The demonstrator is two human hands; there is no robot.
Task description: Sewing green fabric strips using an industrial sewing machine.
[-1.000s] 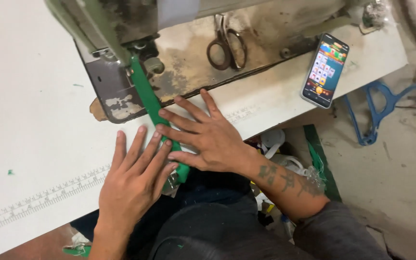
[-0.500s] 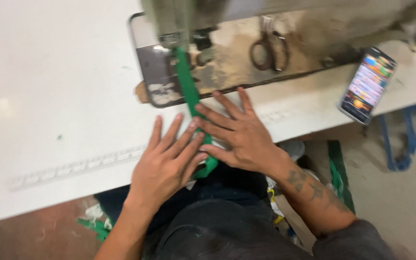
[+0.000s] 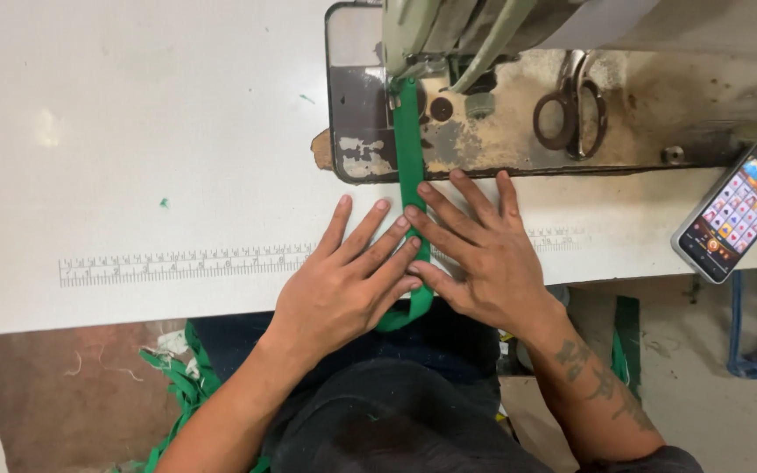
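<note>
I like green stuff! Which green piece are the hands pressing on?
The long green strip on the table, running under the machine between both hands. The other green scraps lie loose on the floor.

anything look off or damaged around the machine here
Yes. The sewing machine bed is badly worn, with paint flaked off and rust-brown patches around the scissors. A chipped brown patch shows at the table edge beside the plate. The green strip itself runs straight under both hands.

Both hands lie flat on a narrow green fabric strip (image 3: 411, 175), left hand (image 3: 343, 285) beside right hand (image 3: 488, 258). The strip runs under a worn grey-green sewing machine (image 3: 449, 35) on the white table (image 3: 133, 114).
</note>
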